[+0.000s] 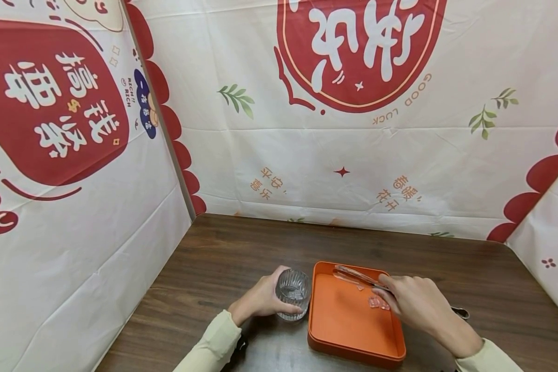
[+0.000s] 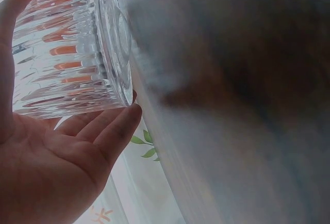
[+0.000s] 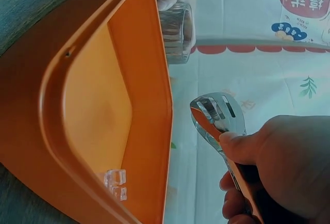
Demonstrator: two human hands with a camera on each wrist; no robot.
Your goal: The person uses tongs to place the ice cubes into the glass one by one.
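Observation:
My left hand (image 1: 262, 298) holds a ribbed clear glass (image 1: 292, 292), thumb on the near side and fingers behind. Clear pieces seem to lie in the bottom of the glass, hard to tell from its ribs. Beside it stands a square orange tray (image 1: 349, 325). My right hand (image 1: 420, 306) grips metal tongs (image 3: 227, 115) with slotted heads, thumb along one arm. The tongs reach over the tray's far part; whether anything sits between their heads I cannot tell. Several clear ice cubes (image 3: 116, 184) lie in the tray, partly under the right hand in the head view.
The dark wooden table (image 1: 242, 243) carries the glass and tray close together. A white printed cloth (image 1: 307, 155) hangs behind the table's far edge, with another cloth (image 1: 97, 243) at the left side. The tongs' rear end sticks out beyond the right hand.

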